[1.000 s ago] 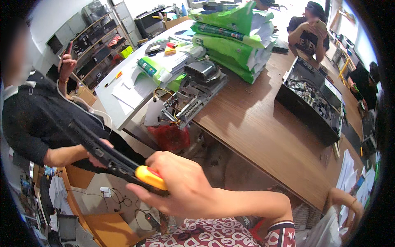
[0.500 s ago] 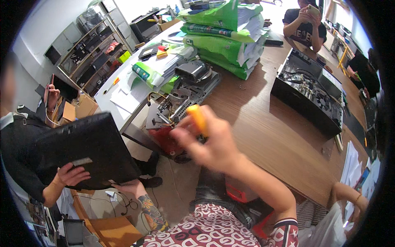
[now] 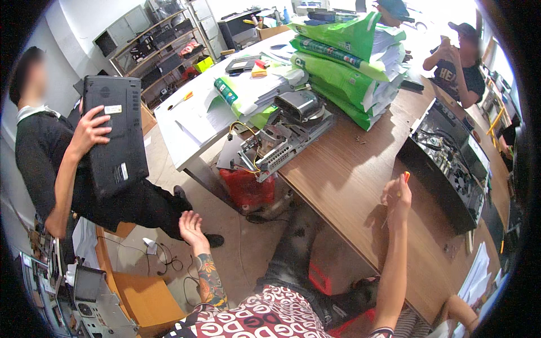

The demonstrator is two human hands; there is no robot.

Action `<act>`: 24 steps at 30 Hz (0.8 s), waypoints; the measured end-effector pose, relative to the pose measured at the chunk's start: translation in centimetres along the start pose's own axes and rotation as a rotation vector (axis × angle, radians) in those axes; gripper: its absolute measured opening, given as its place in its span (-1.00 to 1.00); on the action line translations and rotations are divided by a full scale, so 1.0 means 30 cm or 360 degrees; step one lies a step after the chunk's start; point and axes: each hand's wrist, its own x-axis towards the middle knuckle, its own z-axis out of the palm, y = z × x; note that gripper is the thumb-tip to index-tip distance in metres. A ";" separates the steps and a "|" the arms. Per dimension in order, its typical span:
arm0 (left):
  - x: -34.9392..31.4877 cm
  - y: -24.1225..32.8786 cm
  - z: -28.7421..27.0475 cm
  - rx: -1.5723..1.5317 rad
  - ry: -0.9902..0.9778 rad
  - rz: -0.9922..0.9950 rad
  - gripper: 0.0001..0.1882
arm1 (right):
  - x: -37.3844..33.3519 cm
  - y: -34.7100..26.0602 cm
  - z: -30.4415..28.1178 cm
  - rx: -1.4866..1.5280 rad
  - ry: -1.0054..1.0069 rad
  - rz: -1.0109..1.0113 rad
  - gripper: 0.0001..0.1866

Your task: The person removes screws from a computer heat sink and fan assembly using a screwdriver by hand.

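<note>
My right hand (image 3: 396,196) is closed around an orange-handled screwdriver (image 3: 407,176), most of it hidden by the fingers, over the brown table's near part. Close by on its right stands an open black computer case (image 3: 431,174), its boards, cables and fan showing. My left hand (image 3: 194,230), at the end of a tattooed forearm, is open and palm up over the floor, with nothing in it. Beyond it at the left, a co-worker's hand (image 3: 90,132) holds a closed black laptop (image 3: 121,146) upright, its underside facing me.
Metal computer parts with a black fan shroud (image 3: 298,107) lie at the edge of the brown table (image 3: 332,180). Behind them rise stacked green-and-white bags (image 3: 344,79). A red container (image 3: 248,188) stands underneath. Cables (image 3: 169,259) lie on the floor; another person sits across the table.
The laptop has left my left hand; the co-worker has lifted and turned it away to the left. My right hand has swung right with the screwdriver. My view has shifted.
</note>
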 end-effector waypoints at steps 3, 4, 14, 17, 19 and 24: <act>-0.060 -0.017 0.072 0.0155 -0.0025 -0.0066 -0.71 | -0.005 -0.016 0.011 -0.0005 0.0000 0.0059 -0.52; -0.075 -0.023 0.099 0.0191 -0.0056 -0.0057 -0.73 | 0.001 -0.009 0.003 0.0053 0.0018 0.0056 -0.52; -0.256 -0.020 0.371 0.0667 -0.0687 0.0586 -0.74 | 0.000 -0.013 -0.046 0.0070 -0.0029 0.0177 -0.39; -0.387 0.043 0.497 0.0650 -0.1049 0.0618 -0.80 | 0.002 -0.012 -0.046 -0.0119 0.0125 0.0149 -0.42; -0.429 0.054 0.586 0.0758 -0.1497 0.0639 -0.81 | 0.002 -0.031 -0.031 -0.0326 0.0315 0.0077 -0.44; -0.520 -0.014 0.917 0.0583 -0.2208 0.1113 -0.90 | 0.015 -0.044 -0.023 -0.0427 0.0464 -0.0058 -0.45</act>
